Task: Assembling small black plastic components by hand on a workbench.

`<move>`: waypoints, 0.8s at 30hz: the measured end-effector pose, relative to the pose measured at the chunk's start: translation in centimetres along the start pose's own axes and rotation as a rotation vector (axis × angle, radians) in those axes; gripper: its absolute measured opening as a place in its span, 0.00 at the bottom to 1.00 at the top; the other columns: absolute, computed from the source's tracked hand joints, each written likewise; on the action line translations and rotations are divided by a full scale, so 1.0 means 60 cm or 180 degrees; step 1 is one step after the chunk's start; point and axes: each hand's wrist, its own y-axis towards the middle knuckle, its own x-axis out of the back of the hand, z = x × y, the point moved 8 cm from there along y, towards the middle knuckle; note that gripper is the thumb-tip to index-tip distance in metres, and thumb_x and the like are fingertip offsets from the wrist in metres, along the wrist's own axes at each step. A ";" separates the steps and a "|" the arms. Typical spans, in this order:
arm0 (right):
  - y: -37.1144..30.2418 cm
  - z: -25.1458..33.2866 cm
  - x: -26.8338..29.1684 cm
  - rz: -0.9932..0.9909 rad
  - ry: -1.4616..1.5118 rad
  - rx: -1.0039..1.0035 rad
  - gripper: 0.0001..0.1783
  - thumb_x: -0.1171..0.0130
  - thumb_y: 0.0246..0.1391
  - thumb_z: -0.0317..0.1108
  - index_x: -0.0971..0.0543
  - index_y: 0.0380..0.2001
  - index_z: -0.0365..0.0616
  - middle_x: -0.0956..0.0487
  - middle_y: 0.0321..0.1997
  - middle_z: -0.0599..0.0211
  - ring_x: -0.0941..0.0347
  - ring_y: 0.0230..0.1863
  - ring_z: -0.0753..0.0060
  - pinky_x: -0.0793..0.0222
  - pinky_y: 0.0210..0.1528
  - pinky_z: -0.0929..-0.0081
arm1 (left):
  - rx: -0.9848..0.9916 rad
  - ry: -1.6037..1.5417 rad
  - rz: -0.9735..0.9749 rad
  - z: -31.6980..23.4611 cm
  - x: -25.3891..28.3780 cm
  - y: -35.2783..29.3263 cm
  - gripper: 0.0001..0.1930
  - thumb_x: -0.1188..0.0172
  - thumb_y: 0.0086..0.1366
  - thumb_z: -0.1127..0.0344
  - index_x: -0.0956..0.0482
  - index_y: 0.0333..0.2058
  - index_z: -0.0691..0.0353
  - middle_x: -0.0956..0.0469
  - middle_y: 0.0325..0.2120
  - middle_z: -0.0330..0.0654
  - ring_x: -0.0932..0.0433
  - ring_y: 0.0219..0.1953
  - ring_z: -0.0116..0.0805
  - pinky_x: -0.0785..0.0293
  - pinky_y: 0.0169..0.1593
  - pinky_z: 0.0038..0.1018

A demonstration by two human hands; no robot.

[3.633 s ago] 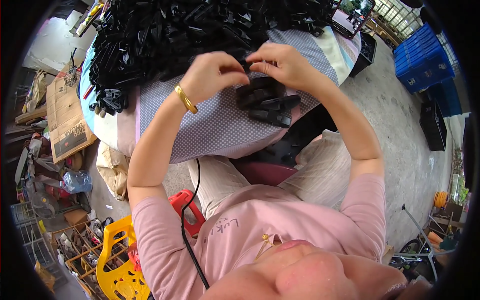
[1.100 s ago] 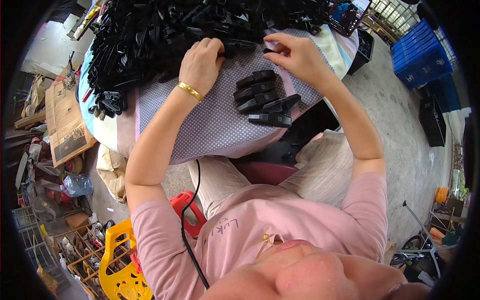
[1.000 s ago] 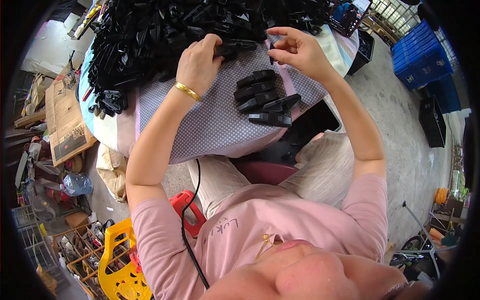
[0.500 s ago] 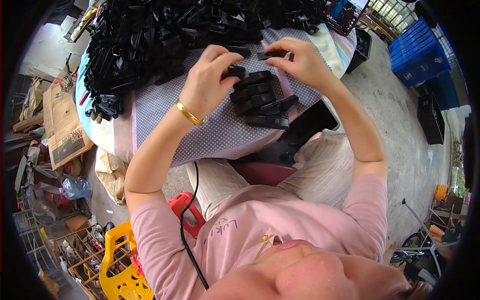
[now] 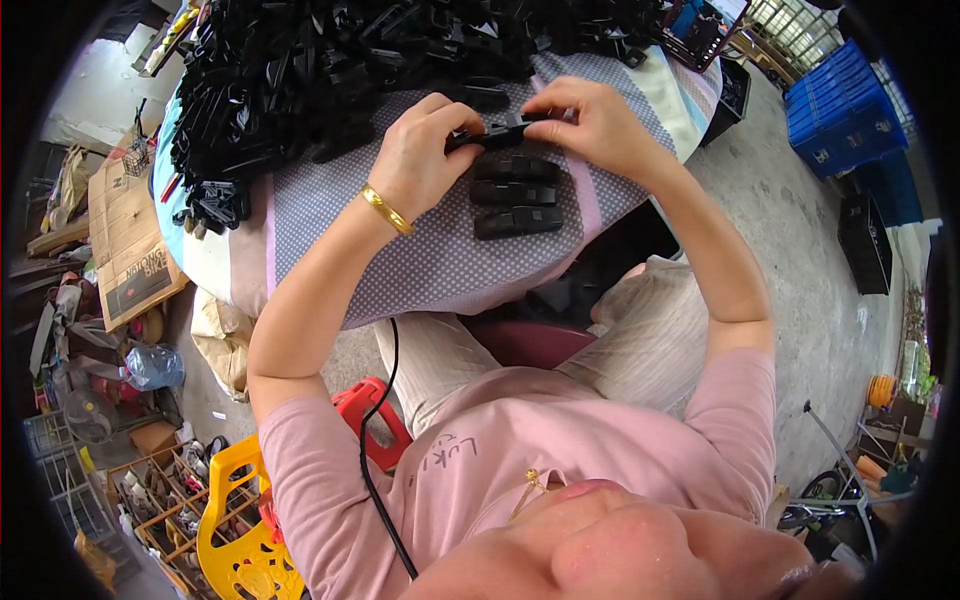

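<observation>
My left hand [image 5: 425,143], with a gold bangle at the wrist, pinches one end of a long black plastic piece [image 5: 503,134]. At its other end my right hand [image 5: 592,122] grips it between thumb and fingers. The piece is held level just above the dotted tablecloth [image 5: 420,255]; its finer shape is too dark to make out. Right below it, toward me, three similar black plastic pieces [image 5: 517,193] lie side by side in a row. A large heap of loose black plastic parts [image 5: 290,75] covers the far left of the table, beyond my left hand.
A device with a lit screen [image 5: 697,28] stands at the far right of the table. Blue crates [image 5: 840,110] and a black crate [image 5: 863,243] are on the floor to the right. On the left are a cardboard box [image 5: 135,240] and a yellow plastic chair [image 5: 235,530].
My hands, apart before with a dark piece at each, now meet on one long black piece. The row near me has fewer pieces, and the slanted one has gone from it.
</observation>
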 end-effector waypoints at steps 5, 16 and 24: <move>-0.004 0.021 -0.008 0.0075 -0.0701 0.0314 0.13 0.36 0.47 0.34 0.20 0.35 0.37 0.22 0.32 0.61 0.26 0.32 0.66 0.31 0.36 0.75 | -0.0549 0.1053 -0.0521 -0.031 0.016 -0.006 0.08 0.38 0.49 0.76 0.23 0.30 0.62 0.27 0.29 0.42 0.27 0.37 0.41 0.27 0.41 0.32; -0.013 0.043 0.012 0.0052 -0.0803 0.0486 0.12 0.34 0.43 0.33 0.19 0.32 0.39 0.23 0.30 0.62 0.27 0.34 0.61 0.32 0.37 0.71 | 0.0037 -0.0059 0.0181 -0.011 0.003 0.000 0.08 0.34 0.50 0.68 0.19 0.28 0.64 0.24 0.30 0.44 0.25 0.35 0.43 0.27 0.41 0.32; -0.015 0.050 0.012 -0.0044 -0.0955 0.0619 0.12 0.33 0.42 0.34 0.18 0.31 0.40 0.22 0.30 0.64 0.27 0.35 0.62 0.32 0.37 0.71 | 0.0293 0.0094 0.0413 0.006 -0.001 -0.003 0.12 0.32 0.50 0.67 0.18 0.32 0.67 0.24 0.26 0.43 0.23 0.27 0.37 0.27 0.33 0.27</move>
